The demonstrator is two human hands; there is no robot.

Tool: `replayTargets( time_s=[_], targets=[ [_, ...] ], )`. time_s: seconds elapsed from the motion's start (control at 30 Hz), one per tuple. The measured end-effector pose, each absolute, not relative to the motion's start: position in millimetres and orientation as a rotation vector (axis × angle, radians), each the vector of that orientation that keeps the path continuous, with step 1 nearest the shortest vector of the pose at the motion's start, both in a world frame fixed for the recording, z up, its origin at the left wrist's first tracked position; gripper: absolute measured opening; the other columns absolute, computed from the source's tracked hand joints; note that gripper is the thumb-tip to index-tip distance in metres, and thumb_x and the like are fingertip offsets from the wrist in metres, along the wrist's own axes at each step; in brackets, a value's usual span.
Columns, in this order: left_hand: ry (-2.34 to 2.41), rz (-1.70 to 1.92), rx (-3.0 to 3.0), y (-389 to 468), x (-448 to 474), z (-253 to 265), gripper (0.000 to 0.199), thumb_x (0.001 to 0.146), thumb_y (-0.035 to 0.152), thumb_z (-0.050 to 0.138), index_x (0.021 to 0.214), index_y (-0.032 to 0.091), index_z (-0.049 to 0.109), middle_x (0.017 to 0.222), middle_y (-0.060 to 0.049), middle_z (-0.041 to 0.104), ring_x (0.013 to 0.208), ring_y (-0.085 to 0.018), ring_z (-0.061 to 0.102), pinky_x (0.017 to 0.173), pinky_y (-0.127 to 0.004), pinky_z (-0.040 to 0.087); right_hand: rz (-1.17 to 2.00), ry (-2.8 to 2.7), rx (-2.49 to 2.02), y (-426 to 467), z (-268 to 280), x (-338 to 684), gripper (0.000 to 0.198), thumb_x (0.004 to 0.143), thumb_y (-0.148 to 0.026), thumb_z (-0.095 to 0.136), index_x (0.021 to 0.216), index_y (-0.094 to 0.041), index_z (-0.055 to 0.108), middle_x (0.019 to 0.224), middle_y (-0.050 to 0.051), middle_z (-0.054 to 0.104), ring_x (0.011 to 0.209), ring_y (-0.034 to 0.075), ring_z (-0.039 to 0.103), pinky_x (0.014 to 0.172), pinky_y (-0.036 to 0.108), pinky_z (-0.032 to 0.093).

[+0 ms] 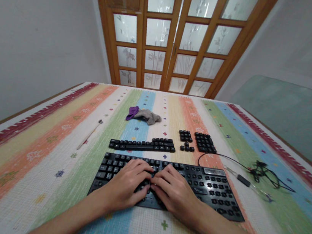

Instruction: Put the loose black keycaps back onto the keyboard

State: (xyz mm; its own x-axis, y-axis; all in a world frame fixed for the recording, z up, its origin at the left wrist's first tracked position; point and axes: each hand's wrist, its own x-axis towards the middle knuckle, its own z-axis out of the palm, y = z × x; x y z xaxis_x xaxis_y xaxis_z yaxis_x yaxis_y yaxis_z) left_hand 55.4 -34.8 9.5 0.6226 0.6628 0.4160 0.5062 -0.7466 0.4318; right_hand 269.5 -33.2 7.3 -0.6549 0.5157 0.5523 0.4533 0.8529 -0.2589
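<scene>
A black keyboard [158, 203] lies in front of me, with keycaps on its left part and bare key sockets on its right part. My left hand [129, 180] rests over its middle, fingers bent and thumb drawn in towards them. From the right, my right hand [176, 190] meets it, fingertips closed together against the same spot. Whatever is between the fingertips is hidden. Just behind the keyboard, loose black keycaps [142, 145] lie in rows. More keycaps form a number-pad block [204, 142] and a smaller group [185, 135] at the right.
A grey and purple cloth [147, 116] lies crumpled farther back. To the left is a thin brush [89, 135]. At the right are a keycap puller with wire loops [243, 180] and the coiled black cable [266, 173]. A striped cloth covers the table [36, 170].
</scene>
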Motion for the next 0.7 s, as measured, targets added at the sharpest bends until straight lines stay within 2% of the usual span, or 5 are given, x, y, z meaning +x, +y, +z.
replayTargets(
  time_s=[0.17,0.33,0.7],
  targets=[
    [0.958,0.832,2.564,-35.1,56.3,8.0,0.013,0.091,0.016,0.055,0.102,0.018,0.063,0.115,-0.009,0.065,0.114,-0.025,0.055,0.1,-0.047,0.047,0.178,-2.413,-0.767,-32.7,12.6,276.0,0.018,0.097,-0.018,0.053,0.092,-0.016,0.07,0.092,0.01,0.062,0.088,0.021,0.053,0.076,0.035,0.049],
    [0.954,0.843,2.563,-35.2,56.9,8.7,0.013,0.09,0.014,0.056,0.101,0.018,0.062,0.116,-0.009,0.065,0.115,-0.025,0.054,0.101,-0.046,0.047,0.17,-2.44,-0.727,-32.1,11.5,276.8,0.023,0.097,-0.016,0.05,0.083,-0.016,0.069,0.089,0.009,0.06,0.083,0.019,0.05,0.072,0.032,0.046],
    [0.878,0.861,2.812,-37.4,60.1,13.5,0.016,0.093,0.012,0.052,0.095,0.016,0.066,0.114,-0.011,0.065,0.113,-0.027,0.055,0.099,-0.047,0.049,0.171,-2.488,-0.803,-32.1,13.3,270.1,0.014,0.089,-0.013,0.056,0.077,-0.016,0.064,0.088,0.008,0.06,0.083,0.02,0.048,0.074,0.035,0.045]
  ],
)
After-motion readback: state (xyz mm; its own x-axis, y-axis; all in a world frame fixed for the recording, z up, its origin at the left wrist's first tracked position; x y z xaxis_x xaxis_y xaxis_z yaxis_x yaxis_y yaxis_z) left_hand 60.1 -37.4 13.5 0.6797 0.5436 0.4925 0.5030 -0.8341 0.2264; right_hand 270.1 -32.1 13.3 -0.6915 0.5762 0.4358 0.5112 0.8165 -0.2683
